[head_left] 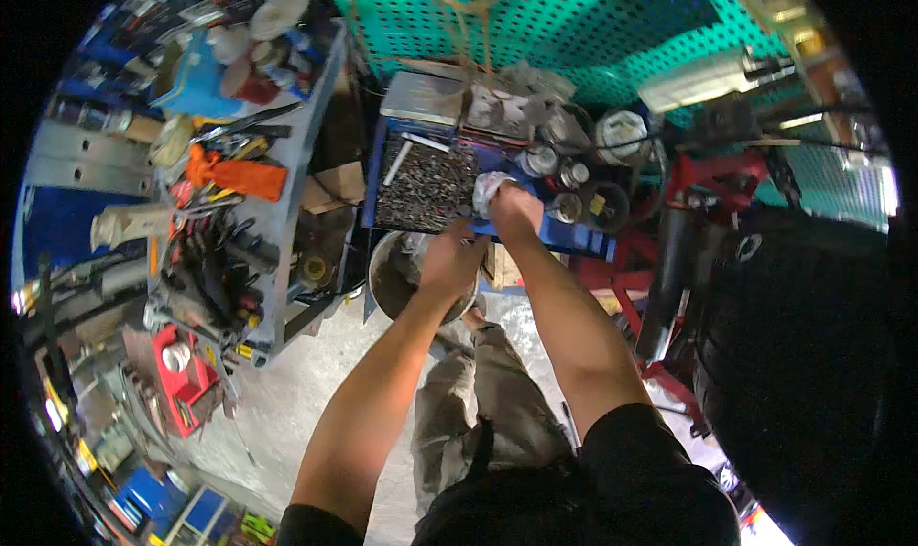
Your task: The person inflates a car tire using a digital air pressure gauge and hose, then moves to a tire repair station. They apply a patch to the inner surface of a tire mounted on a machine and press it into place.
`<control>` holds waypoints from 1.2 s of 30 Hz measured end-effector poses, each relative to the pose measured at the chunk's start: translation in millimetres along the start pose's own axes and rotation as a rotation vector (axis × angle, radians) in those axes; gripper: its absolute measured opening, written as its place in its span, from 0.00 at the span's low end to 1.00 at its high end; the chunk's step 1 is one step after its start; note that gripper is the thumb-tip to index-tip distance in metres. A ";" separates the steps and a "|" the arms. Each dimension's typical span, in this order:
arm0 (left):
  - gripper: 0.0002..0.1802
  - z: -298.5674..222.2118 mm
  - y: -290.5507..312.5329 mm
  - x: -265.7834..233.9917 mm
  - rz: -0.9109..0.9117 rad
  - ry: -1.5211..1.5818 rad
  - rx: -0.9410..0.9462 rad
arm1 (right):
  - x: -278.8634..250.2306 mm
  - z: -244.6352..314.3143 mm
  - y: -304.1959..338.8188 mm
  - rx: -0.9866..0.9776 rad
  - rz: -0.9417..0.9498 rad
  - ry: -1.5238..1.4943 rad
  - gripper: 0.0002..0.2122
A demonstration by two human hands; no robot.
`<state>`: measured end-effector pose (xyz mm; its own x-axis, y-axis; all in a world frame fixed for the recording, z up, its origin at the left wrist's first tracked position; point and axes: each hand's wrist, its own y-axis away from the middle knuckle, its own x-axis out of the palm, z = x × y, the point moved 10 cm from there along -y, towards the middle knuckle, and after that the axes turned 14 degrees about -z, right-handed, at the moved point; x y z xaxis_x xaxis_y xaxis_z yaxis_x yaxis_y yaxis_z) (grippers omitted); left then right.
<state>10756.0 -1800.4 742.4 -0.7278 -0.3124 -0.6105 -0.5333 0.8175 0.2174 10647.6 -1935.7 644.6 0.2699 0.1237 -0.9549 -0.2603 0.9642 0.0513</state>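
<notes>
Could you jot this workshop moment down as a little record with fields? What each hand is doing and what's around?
Place: cluttered workshop seen from above
Right hand: gripping a pale rag over the blue tray
Left hand: closed at the tray's front edge, above a round metal bowl; what it holds cannot be told
Tray contents: dark small metal parts
To the left: tool cart with an orange glove
Behind: teal pegboard
</notes>
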 end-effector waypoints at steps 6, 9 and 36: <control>0.16 22.0 -64.8 45.9 -0.096 -0.011 0.031 | -19.2 11.2 14.3 -0.094 -0.085 -0.023 0.10; 0.14 27.4 -77.0 53.3 -0.081 -0.104 0.088 | -22.7 8.8 11.6 -0.005 -0.052 0.022 0.09; 0.11 33.5 -73.8 35.0 -0.193 0.136 0.099 | -37.5 9.6 38.2 0.017 -0.125 -0.145 0.08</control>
<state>10784.3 -1855.6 679.5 -0.6717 -0.5240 -0.5238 -0.6280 0.7777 0.0273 10636.5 -1901.3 685.2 0.4306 0.0343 -0.9019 -0.2014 0.9777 -0.0590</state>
